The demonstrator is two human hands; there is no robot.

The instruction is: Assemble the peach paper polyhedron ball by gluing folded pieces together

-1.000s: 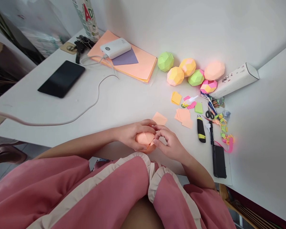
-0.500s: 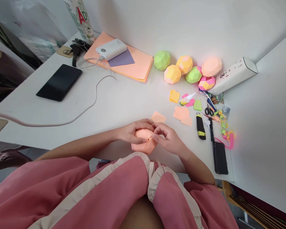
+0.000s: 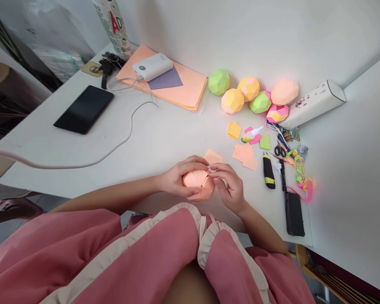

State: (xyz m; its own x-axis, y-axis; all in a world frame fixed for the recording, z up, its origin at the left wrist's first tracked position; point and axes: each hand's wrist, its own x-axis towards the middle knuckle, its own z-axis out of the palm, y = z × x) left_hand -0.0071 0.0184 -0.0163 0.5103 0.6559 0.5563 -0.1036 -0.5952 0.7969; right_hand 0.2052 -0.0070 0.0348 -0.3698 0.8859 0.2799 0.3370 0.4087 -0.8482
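A many-sided peach paper ball [image 3: 200, 193] is in my left hand [image 3: 177, 176], just over the front edge of the table. The left thumb lies across its near side and the fingers curl over its top. An open slit between the paper flaps shows on its upper right. My right hand [image 3: 231, 185] is at the ball's right side, its fingertips touching or almost touching the upper right edge. The right thumb stands apart from those fingers, and I see nothing held between them. Just beyond the ball lies a peach paper slip [image 3: 213, 156].
Peach slips [image 3: 247, 155], yellow slips [image 3: 234, 130] and a glue bottle [image 3: 251, 134] lie ahead. To the right are a cutter knife [image 3: 268, 170], scissors [image 3: 280, 150] and a black case [image 3: 294, 214]. Finished balls [image 3: 219, 82] line the wall. A tablet [image 3: 84, 109] and cable [image 3: 117, 145] lie left.
The ball is turned a little, so its slit now faces up and right. My right thumb and fingers have loosened from their pinch at the slit and moved apart.
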